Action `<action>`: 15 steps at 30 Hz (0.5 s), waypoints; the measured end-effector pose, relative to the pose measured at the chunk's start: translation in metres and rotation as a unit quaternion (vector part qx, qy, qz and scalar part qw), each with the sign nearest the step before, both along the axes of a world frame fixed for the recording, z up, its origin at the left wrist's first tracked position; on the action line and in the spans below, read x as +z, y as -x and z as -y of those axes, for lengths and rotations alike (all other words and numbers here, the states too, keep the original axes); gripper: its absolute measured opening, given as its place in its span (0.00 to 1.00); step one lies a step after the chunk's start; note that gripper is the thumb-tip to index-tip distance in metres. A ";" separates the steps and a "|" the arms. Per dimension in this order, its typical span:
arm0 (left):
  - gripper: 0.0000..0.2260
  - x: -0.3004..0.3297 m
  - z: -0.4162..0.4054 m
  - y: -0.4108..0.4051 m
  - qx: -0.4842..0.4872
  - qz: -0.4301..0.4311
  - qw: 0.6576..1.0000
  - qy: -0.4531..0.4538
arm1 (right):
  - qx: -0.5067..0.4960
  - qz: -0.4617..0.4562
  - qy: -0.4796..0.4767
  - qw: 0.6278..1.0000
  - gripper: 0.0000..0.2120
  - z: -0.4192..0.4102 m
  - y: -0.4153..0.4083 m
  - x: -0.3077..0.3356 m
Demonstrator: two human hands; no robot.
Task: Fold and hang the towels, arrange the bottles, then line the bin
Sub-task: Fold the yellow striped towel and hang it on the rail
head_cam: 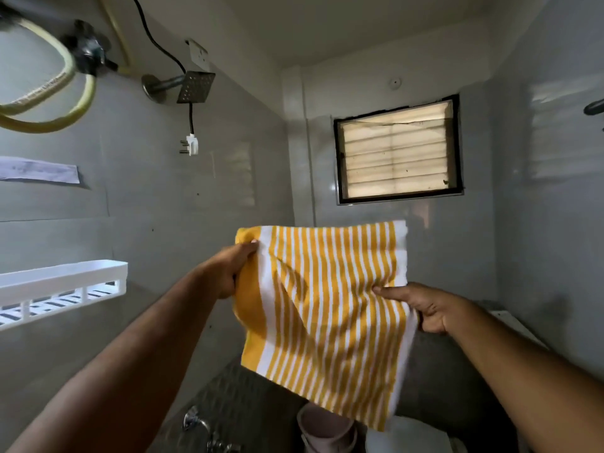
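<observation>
A yellow-and-white striped towel (327,315) hangs in the air in front of me, folded over along its top edge. My left hand (228,269) grips its upper left edge near the solid yellow band. My right hand (425,308) pinches the towel's right edge at mid height, thumb on the front. The towel's lower corner droops toward the floor. No bottles show in this view.
A white slotted wall shelf (65,286) is mounted on the left wall. A shower head (192,88) and a dangling plug (192,146) hang above it. A louvred window (397,152) sits in the far wall. A tap (196,420) and a pinkish bucket (327,429) stand below.
</observation>
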State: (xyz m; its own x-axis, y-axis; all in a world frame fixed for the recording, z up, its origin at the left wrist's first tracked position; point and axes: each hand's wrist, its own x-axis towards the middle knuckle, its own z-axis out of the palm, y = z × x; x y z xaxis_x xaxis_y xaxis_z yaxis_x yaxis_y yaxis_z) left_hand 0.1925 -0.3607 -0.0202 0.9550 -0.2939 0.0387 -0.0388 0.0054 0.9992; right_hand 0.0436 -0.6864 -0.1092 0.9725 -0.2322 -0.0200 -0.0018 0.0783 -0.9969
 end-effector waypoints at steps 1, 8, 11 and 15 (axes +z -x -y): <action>0.23 0.007 -0.004 -0.001 -0.001 0.005 1.000 0.006 | -0.005 -0.020 -0.013 1.000 0.27 0.001 -0.004 -0.006; 0.20 -0.036 -0.029 0.041 -0.132 -0.031 0.990 0.045 | -0.060 -0.022 -0.073 0.995 0.16 0.001 -0.017 -0.010; 0.16 -0.101 -0.025 0.027 -0.093 -0.079 0.988 -0.097 | -0.081 -0.061 -0.057 0.993 0.12 0.001 -0.016 -0.022; 0.11 -0.112 -0.016 -0.006 -0.032 -0.061 0.982 -0.175 | -0.072 -0.105 -0.058 0.990 0.12 0.003 -0.013 -0.028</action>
